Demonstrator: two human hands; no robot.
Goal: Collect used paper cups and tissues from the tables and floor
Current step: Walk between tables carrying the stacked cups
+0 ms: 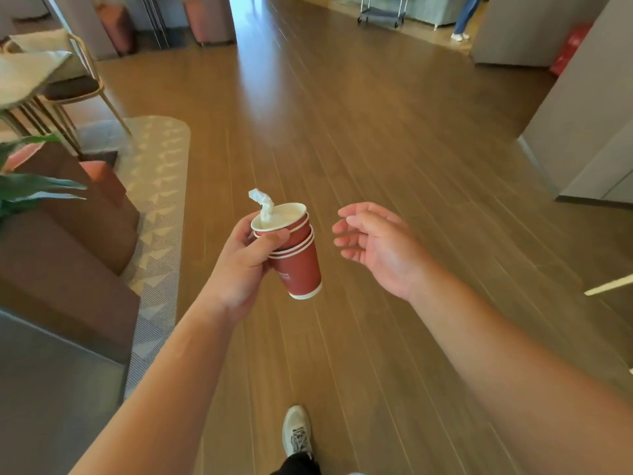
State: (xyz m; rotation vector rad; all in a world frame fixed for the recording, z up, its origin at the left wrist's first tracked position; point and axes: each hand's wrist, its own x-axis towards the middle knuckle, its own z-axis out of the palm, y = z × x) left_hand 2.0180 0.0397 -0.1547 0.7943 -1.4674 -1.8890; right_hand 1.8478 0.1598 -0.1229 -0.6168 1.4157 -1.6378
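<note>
Head view: your left hand (245, 258) grips the light, crushable stack of red cups (296, 258) near its rims (tissue (263, 205) poking out at 11 o'clock), right hand (373, 243) loose, empty.

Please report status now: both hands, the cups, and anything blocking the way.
Left hand grips stacked red cups, tissue sticking out of the top cup. Right hand open, empty. Wooden floor ahead, nothing blocking; sofa to the left.

Red cups (297, 265) (white rims); white tissue (263, 204); brown plank floor (376, 132).
</note>
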